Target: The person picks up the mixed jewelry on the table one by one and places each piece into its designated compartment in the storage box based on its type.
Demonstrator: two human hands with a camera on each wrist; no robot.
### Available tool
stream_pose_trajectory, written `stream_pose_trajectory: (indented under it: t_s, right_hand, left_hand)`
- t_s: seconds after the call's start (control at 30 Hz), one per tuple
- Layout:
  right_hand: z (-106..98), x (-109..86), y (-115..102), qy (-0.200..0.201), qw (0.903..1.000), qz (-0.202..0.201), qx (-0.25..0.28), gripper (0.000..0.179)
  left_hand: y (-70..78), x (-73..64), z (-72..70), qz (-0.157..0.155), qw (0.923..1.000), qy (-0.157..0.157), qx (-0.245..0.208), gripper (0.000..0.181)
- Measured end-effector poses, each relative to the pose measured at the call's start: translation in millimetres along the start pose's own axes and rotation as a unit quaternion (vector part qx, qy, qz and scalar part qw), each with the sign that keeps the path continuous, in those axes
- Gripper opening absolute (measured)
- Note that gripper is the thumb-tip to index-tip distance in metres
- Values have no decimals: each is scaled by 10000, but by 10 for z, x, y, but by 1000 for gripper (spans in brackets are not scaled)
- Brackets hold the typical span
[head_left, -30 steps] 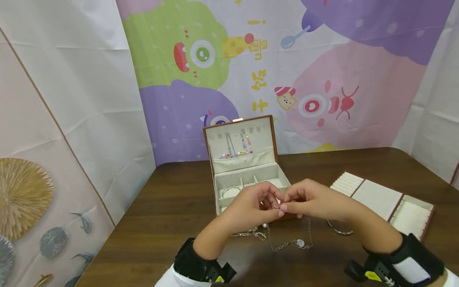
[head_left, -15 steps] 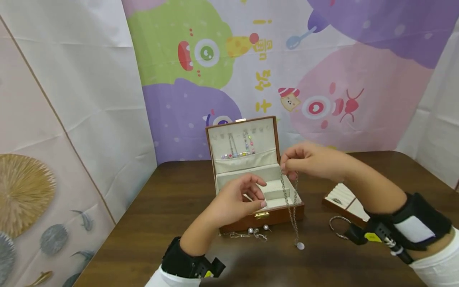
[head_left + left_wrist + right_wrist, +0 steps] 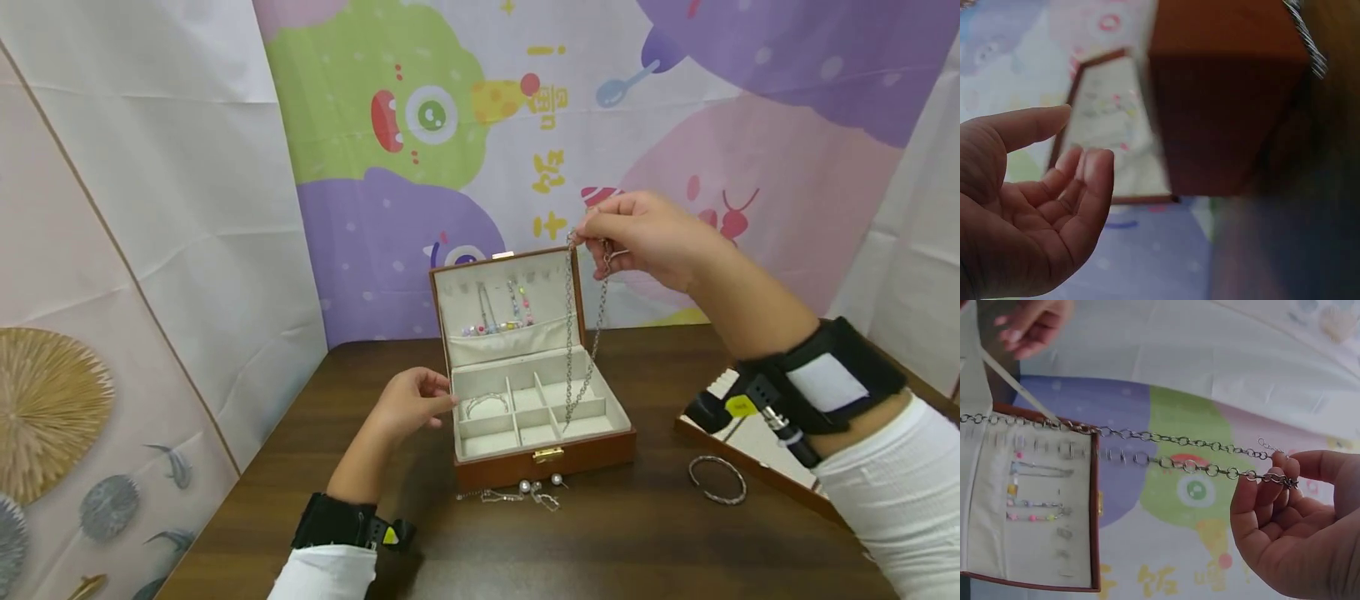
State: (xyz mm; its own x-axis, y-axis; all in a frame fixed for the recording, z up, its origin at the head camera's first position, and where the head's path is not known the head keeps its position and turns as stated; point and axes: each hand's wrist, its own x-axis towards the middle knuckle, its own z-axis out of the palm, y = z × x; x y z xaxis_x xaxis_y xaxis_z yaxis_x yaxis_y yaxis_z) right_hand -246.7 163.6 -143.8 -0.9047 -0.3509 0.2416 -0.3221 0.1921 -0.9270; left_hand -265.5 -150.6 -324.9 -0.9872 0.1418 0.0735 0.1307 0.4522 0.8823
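A silver chain necklace point(image 3: 569, 333) hangs in a long loop in front of the open lid of a brown jewelry box point(image 3: 546, 458). My right hand point(image 3: 652, 237) pinches its upper end above the lid's right corner; the right wrist view shows the links point(image 3: 1190, 466) running from the fingertips towards the box. At the box's left side my left hand point(image 3: 408, 404) has relaxed fingers and holds nothing. Whether it touches the box I cannot tell. Beaded necklaces point(image 3: 495, 327) hang inside the lid, and a bracelet point(image 3: 486, 404) lies in the back left compartment.
Pearl earrings and thin chains point(image 3: 525, 490) lie before the box. A silver bangle point(image 3: 717, 480) rests on the table to the right, beside a cream-lined tray point(image 3: 772, 446) partly hidden by the right forearm. A printed cloth point(image 3: 390, 250) hangs behind.
Both hands were together on the necklace at the front of the box. The right hand has lifted it up and back; the left has let go and moved left.
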Motion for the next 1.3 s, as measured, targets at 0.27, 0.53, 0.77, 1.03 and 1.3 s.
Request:
stream_pose_trajectory:
  t_s: [0.27, 0.53, 0.77, 1.03, 1.3]
  right_hand:
    - [-53, 318, 16, 606, 9945, 465, 711, 20]
    - [-74, 635, 160, 1352, 9694, 944, 1818, 14]
    - [38, 899, 468, 2003, 9338, 465, 2929, 17]
    - [227, 1044, 868, 1804, 9277, 319, 3253, 45]
    - [331, 1043, 1172, 2436, 9037, 1028, 3369, 42]
  left_hand:
    - [-229, 108, 92, -675, 9929, -572, -794, 53]
    - [-302, 99, 143, -781, 9867, -729, -1229, 51]
    - [-290, 84, 165, -785, 9868, -591, -1286, 51]
    - [-268, 45, 215, -794, 9858, -579, -1362, 53]
    - [-226, 33, 257, -747, 9878, -594, -1227, 53]
